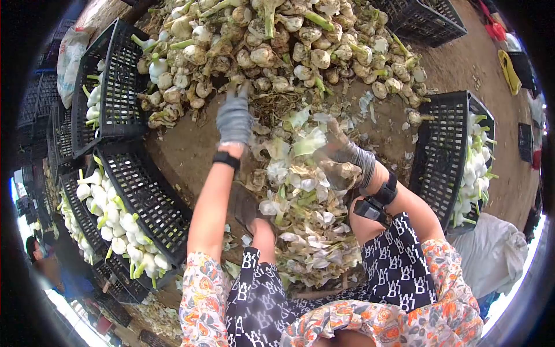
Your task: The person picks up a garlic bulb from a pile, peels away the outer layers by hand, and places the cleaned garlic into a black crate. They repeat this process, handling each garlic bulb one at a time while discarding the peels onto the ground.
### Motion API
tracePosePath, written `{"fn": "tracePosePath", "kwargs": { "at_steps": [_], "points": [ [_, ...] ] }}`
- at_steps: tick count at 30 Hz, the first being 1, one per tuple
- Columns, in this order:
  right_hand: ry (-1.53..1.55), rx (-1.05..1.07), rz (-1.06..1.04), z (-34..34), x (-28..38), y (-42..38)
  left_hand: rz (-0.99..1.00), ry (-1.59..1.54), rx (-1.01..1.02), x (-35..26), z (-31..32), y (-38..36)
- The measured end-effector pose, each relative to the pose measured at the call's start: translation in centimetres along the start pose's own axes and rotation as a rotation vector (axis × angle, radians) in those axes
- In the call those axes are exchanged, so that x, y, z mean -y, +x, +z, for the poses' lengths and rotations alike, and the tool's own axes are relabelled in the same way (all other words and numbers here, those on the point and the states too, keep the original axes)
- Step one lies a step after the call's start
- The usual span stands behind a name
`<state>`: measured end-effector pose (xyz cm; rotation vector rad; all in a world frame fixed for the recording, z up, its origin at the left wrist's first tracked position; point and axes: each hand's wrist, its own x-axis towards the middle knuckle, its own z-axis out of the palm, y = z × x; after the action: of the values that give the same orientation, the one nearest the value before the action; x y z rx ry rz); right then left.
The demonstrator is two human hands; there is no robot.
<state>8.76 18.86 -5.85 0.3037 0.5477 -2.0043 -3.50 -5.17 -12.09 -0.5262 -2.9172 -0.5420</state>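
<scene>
My left hand (235, 120), in a grey glove, reaches to the near edge of a big heap of dirty garlic bulbs (263, 56). Its fingers are stretched out and somewhat blurred, with no bulb visible in them. Over a mound of loose garlic skins (306, 202) between my legs is my gloved right hand (354, 157). Its fingers are bent around a brownish garlic bulb (342, 175), partly hidden and smeared by motion. Pale peeled leaves (309, 143) lie just left of that hand.
Black plastic crates with cleaned white garlic stand at my left, one crate (141, 199) close by and another (118, 87) beyond it. A further crate (442, 156) is at my right. A white sack (491, 248) lies behind it. Another person (63, 272) is at far left.
</scene>
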Motion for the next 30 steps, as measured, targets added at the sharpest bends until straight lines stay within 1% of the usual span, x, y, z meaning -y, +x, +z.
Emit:
{"fn": "tracePosePath", "kwargs": {
  "at_steps": [1, 2, 4, 5, 8, 9, 11, 12, 13, 14, 16, 17, 19, 20, 21, 22, 23, 24, 25, 26, 27, 28, 30],
  "points": [
    [0.049, 0.066, 0.059, -0.1, 0.4, 0.0, 0.040, 0.151, 0.048, 0.9, 0.7, 0.8],
    [0.100, 0.133, 0.116, -0.1, 0.7, 0.1, 0.076, 0.170, 0.123, 1.6, 1.7, 1.3],
    [-0.593, -0.287, -0.042, 1.7, 1.7, 0.0, 0.154, 0.210, 0.273, 2.7, 3.3, 1.7],
    [-0.938, -0.500, -0.129, 2.3, 2.1, 0.0, 0.140, 0.138, 0.198, 2.6, 3.5, 1.5],
    [-1.385, -0.781, -0.596, -1.5, 0.3, 1.8, 0.218, 0.039, 0.024, 0.6, 1.2, 0.4],
    [-1.346, -0.895, -0.284, 1.0, 1.7, 1.3, 0.077, -0.066, 0.233, -2.0, -1.5, 0.6],
    [-1.519, -0.898, -0.530, 0.9, 1.5, 1.9, 0.033, -0.499, 0.303, -4.4, -2.4, -0.6],
    [-1.601, -0.897, -0.656, 1.0, 1.4, 2.1, -0.042, -0.635, 0.341, -7.8, -5.7, -0.8],
    [-1.600, -0.861, -0.707, 1.7, 1.3, 2.2, -0.128, -0.973, 0.377, -9.4, -6.5, -1.7],
    [-1.515, -0.791, -0.720, 1.5, 1.0, 2.2, -0.120, -1.055, 0.381, -10.5, -7.0, -2.2],
    [-1.346, -0.650, -0.733, 0.6, 0.3, 2.6, -0.188, -0.990, 0.518, -11.2, -7.8, -2.5],
    [-1.370, -0.693, -0.806, -0.4, 0.0, 2.7, -0.265, -1.198, 0.445, -11.5, -8.1, -2.8],
    [-0.953, -0.697, -0.608, 1.3, 0.4, 1.6, -0.423, -1.605, 0.271, -11.9, -8.5, -3.6],
    [-0.745, -0.692, -0.513, 2.5, 1.0, 1.0, -0.325, -1.452, 0.208, -11.5, -7.9, -4.2],
    [-0.777, -0.751, -0.373, 3.4, 1.7, 0.4, -0.228, -1.296, 0.149, -11.1, -7.5, -4.8],
    [-0.849, -0.756, -0.395, 3.2, 1.8, 0.3, -0.133, -1.137, 0.089, -10.8, -7.2, -5.3],
    [-0.922, -0.760, -0.417, 3.0, 1.8, 0.2, -0.096, -1.296, 0.201, -10.9, -7.0, -6.2],
    [-0.994, -0.762, -0.439, 2.9, 1.8, 0.1, -0.145, -1.361, 0.231, -11.3, -6.9, -6.8],
    [-1.033, -0.707, -0.603, 3.0, 1.5, 0.2, -0.196, -1.424, 0.260, -11.6, -6.4, -7.4],
    [-0.982, -0.711, -0.597, 3.1, 1.4, 0.3, -0.247, -1.487, 0.290, -11.9, -5.8, -7.9],
    [-0.931, -0.716, -0.591, 3.3, 1.3, 0.4, -0.247, -1.537, 0.223, -12.2, -5.3, -8.1],
    [-0.881, -0.722, -0.584, 3.6, 1.3, 0.4, -0.264, -1.560, 0.232, -12.2, -5.2, -8.3],
    [-0.925, -0.690, -0.440, 5.4, 2.2, -0.4, -0.297, -1.609, 0.244, -12.3, -5.5, -8.4]
  ]
}}
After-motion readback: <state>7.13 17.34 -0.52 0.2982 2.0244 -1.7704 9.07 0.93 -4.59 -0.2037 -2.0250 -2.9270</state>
